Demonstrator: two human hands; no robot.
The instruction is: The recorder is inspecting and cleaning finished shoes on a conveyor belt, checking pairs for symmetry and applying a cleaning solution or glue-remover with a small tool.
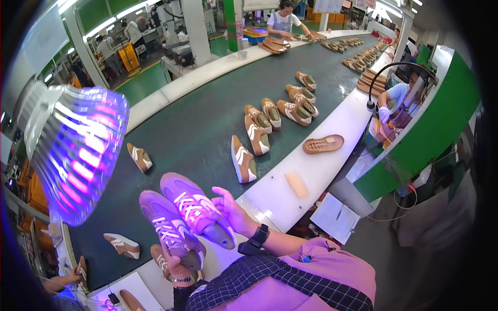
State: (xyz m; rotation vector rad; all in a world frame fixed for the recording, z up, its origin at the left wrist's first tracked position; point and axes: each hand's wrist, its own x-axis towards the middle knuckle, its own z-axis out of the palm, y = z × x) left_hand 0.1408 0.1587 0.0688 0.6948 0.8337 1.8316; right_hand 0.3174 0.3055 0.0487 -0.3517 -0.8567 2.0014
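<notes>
Nearest the lower edge, the person's checked sleeve [270,277] and pink apron [332,269] fill the foreground. The left hand [179,267], with a bracelet at the wrist, grips the heel end of one laced sneaker [168,228], its fingers curled around the sole from below. The right hand [233,207], wearing a dark wristwatch [257,238], holds a second laced sneaker [197,207] from the side, palm against the shoe and fingers partly spread along it. The two sneakers lie side by side, touching, toes pointing up and left, both tinted purple by the violet lamp [78,155] that hangs just to their left over the near edge of the belt.

Below the left hand, another tan sneaker [161,259] peeks out, and a further one [122,245] lies on its side on the dark green conveyor belt [197,119]. Farther along the belt, a single tan sneaker [140,157] sits alone, one [244,159] stands near the white side rail [332,129], and a cluster of tan sneakers [280,111] lies beyond it. A tan outsole [323,143] rests tread-up on the rail. At the right, a seated worker [397,98] bends under a gooseneck lamp, and at the far end another person [282,23] stands over stacked soles.
</notes>
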